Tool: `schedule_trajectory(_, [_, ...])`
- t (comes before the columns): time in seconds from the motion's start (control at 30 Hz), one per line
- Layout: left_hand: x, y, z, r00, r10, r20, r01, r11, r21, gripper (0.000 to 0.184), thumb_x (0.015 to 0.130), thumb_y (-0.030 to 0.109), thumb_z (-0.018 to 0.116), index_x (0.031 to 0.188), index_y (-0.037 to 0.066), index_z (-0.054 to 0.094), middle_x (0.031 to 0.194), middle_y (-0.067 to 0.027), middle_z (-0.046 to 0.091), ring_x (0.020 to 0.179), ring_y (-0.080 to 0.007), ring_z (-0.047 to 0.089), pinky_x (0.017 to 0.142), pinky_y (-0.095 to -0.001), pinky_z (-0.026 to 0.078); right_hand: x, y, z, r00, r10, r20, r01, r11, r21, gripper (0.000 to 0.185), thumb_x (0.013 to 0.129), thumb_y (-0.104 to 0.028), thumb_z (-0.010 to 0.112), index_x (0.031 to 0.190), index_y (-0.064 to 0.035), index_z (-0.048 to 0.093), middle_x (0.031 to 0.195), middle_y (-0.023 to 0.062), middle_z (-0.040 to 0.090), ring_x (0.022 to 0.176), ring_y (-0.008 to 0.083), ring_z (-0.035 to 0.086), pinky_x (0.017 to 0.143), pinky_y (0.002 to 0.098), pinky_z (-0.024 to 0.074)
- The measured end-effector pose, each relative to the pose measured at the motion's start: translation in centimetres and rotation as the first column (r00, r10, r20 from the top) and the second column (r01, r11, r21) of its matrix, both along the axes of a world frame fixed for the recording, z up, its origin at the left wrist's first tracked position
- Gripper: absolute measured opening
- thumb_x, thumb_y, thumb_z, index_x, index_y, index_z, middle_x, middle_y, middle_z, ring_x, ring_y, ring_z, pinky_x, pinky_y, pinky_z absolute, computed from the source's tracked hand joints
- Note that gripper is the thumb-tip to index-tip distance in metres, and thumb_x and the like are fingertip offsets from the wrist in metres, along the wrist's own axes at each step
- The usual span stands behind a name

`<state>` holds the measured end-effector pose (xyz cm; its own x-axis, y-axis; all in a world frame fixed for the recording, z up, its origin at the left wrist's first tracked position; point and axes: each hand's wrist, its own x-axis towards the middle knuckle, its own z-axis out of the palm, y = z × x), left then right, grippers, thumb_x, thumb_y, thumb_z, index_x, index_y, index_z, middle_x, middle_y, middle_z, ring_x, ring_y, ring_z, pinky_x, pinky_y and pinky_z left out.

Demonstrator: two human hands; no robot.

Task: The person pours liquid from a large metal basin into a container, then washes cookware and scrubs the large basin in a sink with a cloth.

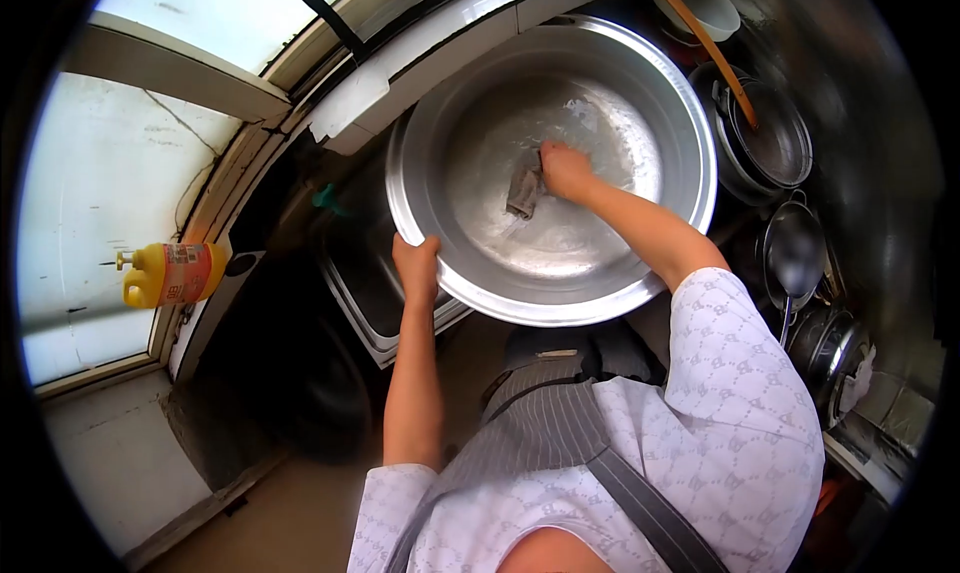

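Observation:
A large round metal basin lies in front of me, wide and shiny, with some water on its bottom. My left hand grips the near left part of its rim, thumb on top. Inside the basin, my right hand is closed on a bunched grey-brown cloth, which hangs down from the fingers against the basin's bottom. The tips of my right fingers are partly hidden by the hand itself.
On the left, a yellow pump bottle stands by the window. A sink edge shows under the basin. Stacked pots, a ladle and a white bowl with an orange-handled tool line the right side.

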<state>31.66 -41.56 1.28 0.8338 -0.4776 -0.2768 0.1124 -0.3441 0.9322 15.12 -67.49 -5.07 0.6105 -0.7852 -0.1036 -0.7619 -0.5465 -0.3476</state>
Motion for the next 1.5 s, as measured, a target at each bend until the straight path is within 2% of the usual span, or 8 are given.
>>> schedule_trajectory(0.1, [0.1, 0.1, -0.2, 1.0, 0.006, 0.015, -0.006, 1.0, 0.001, 0.041, 0.067, 0.003, 0.058, 0.106, -0.009, 0.054, 0.096, -0.0146, 0.065, 0.084, -0.0231, 0.063, 0.078, -0.0315, 0.049, -0.9, 1.0, 2.4, 0.795, 0.582, -0.17, -0.499, 0.788, 0.361, 0.028, 0.084, -0.016, 0.058, 0.107, -0.0014, 0.063, 0.109, 0.02, 0.066, 0.102, 0.038, 0.063, 0.086, 0.046, 0.0505])
schedule_trajectory(0.3, [-0.3, -0.1, 0.8, 0.999, 0.019, 0.034, -0.021, 0.998, 0.051, 0.044, 0.066, 0.004, 0.058, 0.108, -0.009, 0.055, 0.094, -0.0136, 0.065, 0.082, -0.0224, 0.063, 0.077, -0.031, 0.05, -3.7, -2.1, 1.6, 0.982, 0.0, -0.187, 0.033, 0.984, 0.174, 0.027, 0.083, -0.014, 0.055, 0.106, -0.0041, 0.066, 0.106, 0.0243, 0.064, 0.102, 0.0385, 0.062, 0.084, 0.0447, 0.0514])
schedule_trajectory(0.43, [-0.4, -0.2, 0.7, 1.0, 0.028, -0.009, -0.028, 1.0, 0.005, 0.043, 0.067, 0.004, 0.058, 0.107, -0.009, 0.055, 0.094, -0.0136, 0.065, 0.082, -0.0219, 0.063, 0.076, -0.031, 0.049, -6.0, 0.9, 3.0, 0.853, 0.417, -0.314, -0.329, 0.896, 0.299, 0.03, 0.08, -0.012, 0.055, 0.106, -0.0045, 0.066, 0.104, 0.0253, 0.063, 0.102, 0.0384, 0.061, 0.084, 0.045, 0.0517])
schedule_trajectory(0.7, [-0.1, 0.2, -0.2, 0.999, 0.04, 0.023, -0.041, 0.999, 0.027, 0.039, 0.068, 0.005, 0.06, 0.104, -0.008, 0.056, 0.096, -0.0152, 0.065, 0.084, -0.0212, 0.063, 0.076, -0.032, 0.05, -1.9, 13.2, 3.6, 0.676, 0.659, 0.33, -0.711, 0.466, 0.526, 0.028, 0.075, 0.003, 0.054, 0.102, 0.0031, 0.061, 0.119, 0.0271, 0.05, 0.104, 0.0438, 0.055, 0.091, 0.0451, 0.0442])
schedule_trajectory(1.13, [-0.3, -0.2, 1.6, 0.998, -0.06, -0.017, 0.06, 0.997, 0.054, 0.038, 0.07, 0.001, 0.057, 0.107, -0.007, 0.051, 0.097, -0.0136, 0.061, 0.085, -0.0205, 0.06, 0.08, -0.0303, 0.048, 19.3, -5.1, -1.3, 0.74, 0.451, 0.5, -0.235, 0.869, -0.436, 0.024, 0.085, -0.017, 0.06, 0.104, -0.0031, 0.06, 0.114, 0.0239, 0.058, 0.095, 0.0424, 0.06, 0.08, 0.0441, 0.0503])
schedule_trajectory(1.33, [-0.2, -0.4, 1.1, 0.998, -0.054, 0.01, 0.053, 0.996, 0.07, 0.044, 0.068, 0.002, 0.056, 0.111, -0.009, 0.052, 0.096, -0.0125, 0.063, 0.083, -0.0205, 0.061, 0.078, -0.0303, 0.049, 16.6, -12.1, -0.3, 0.397, -0.226, 0.89, 0.446, 0.895, 0.029, 0.019, 0.088, -0.018, 0.06, 0.098, -0.0018, 0.065, 0.095, 0.0176, 0.068, 0.089, 0.0327, 0.066, 0.078, 0.0393, 0.051])
schedule_trajectory(1.43, [-0.2, -0.3, 1.1, 0.998, -0.056, 0.008, 0.055, 0.996, 0.066, 0.043, 0.068, 0.002, 0.056, 0.11, -0.009, 0.053, 0.095, -0.0119, 0.063, 0.083, -0.0203, 0.06, 0.078, -0.0302, 0.049, 19.4, -9.5, -2.2, 0.712, 0.024, 0.702, 0.382, 0.826, -0.415, 0.025, 0.084, -0.017, 0.059, 0.101, 0.0004, 0.065, 0.095, 0.0207, 0.068, 0.091, 0.0365, 0.065, 0.078, 0.0416, 0.0518])
schedule_trajectory(1.5, [-0.2, -0.6, 1.2, 0.998, -0.058, 0.003, 0.058, 0.997, 0.05, 0.043, 0.068, 0.002, 0.056, 0.109, -0.009, 0.053, 0.095, -0.0116, 0.062, 0.082, -0.0201, 0.06, 0.077, -0.0301, 0.049, 21.0, -4.5, -3.9, 0.793, 0.219, 0.568, -0.127, 0.972, -0.198, 0.028, 0.081, -0.018, 0.058, 0.101, 0.0006, 0.065, 0.094, 0.0228, 0.067, 0.089, 0.039, 0.065, 0.08, 0.0451, 0.0519])
